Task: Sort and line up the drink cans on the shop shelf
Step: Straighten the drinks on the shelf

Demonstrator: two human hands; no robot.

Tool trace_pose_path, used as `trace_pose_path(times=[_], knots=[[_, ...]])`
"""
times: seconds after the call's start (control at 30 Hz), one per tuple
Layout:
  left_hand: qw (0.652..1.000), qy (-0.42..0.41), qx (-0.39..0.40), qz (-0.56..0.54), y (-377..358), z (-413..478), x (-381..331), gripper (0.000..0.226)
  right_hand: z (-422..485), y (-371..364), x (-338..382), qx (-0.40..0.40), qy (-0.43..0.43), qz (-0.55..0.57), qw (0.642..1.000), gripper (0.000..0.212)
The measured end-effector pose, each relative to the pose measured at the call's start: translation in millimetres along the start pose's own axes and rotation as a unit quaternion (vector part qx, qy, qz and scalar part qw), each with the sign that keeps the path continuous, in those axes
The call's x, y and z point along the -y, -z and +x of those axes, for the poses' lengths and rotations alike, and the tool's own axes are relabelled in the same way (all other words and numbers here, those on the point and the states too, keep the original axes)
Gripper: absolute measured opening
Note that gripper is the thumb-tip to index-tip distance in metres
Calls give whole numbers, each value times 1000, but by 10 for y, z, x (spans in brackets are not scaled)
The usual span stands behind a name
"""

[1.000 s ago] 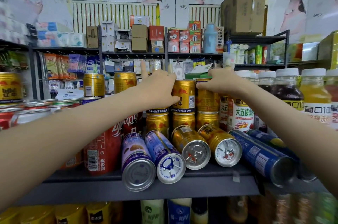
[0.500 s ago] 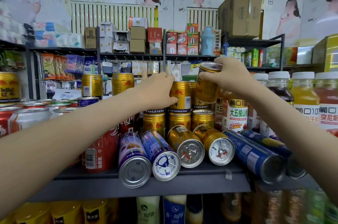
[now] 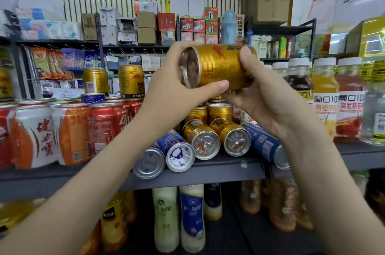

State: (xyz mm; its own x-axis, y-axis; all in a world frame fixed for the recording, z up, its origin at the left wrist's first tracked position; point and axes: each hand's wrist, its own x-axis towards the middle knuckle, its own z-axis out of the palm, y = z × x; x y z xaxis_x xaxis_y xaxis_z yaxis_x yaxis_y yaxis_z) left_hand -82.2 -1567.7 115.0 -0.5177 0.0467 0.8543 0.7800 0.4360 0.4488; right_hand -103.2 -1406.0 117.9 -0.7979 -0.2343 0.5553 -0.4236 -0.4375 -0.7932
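Observation:
A gold drink can [image 3: 218, 65] lies sideways in the air in front of the shelf, held by both hands. My left hand [image 3: 177, 83] grips its silver end from the left; my right hand [image 3: 260, 92] grips its other end from the right. Below, on the grey shelf [image 3: 208, 173], two gold cans [image 3: 201, 140] lie on their sides beside two purple-blue cans [image 3: 179, 153] and a long blue can [image 3: 264, 144]. More gold cans [image 3: 219, 112] stand upright behind them. Two gold cans [image 3: 131, 80] stand on top of the red cans at the left.
Red cans [image 3: 106, 127] and white-orange cans [image 3: 35, 136] stand in rows on the left of the shelf. Juice bottles [image 3: 325, 96] with white caps fill the right side. Bottles [image 3: 191, 219] stand on the shelf below. Boxes and packets crowd the back shelving.
My right hand lifted a gold can off the stack and brought it toward me. My left hand left the stacked cans and took hold of that can's other end. The can now lies sideways.

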Motion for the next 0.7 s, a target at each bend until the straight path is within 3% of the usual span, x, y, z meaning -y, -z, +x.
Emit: trace_pose_path(times=[0.1,0.23,0.43,0.57,0.7], knots=[[994,50,-23,-96,69,-317,22,61,-209,-19,-214,12,40,-107,993,47],[981,111,-47,-154,111,-713,0,57,-544,-27,-459,43,119,-227,966,39],[953,202,-54,-220,68,-1102,21,68,-984,-71,-805,54,81,-193,976,49],[940,242,-56,-235,-20,-1226,41,55,-1078,-74,-904,48,39,-188,980,55],[934,271,-57,-227,-140,-1256,55,62,-1122,-67,-962,32,10,-204,978,67]])
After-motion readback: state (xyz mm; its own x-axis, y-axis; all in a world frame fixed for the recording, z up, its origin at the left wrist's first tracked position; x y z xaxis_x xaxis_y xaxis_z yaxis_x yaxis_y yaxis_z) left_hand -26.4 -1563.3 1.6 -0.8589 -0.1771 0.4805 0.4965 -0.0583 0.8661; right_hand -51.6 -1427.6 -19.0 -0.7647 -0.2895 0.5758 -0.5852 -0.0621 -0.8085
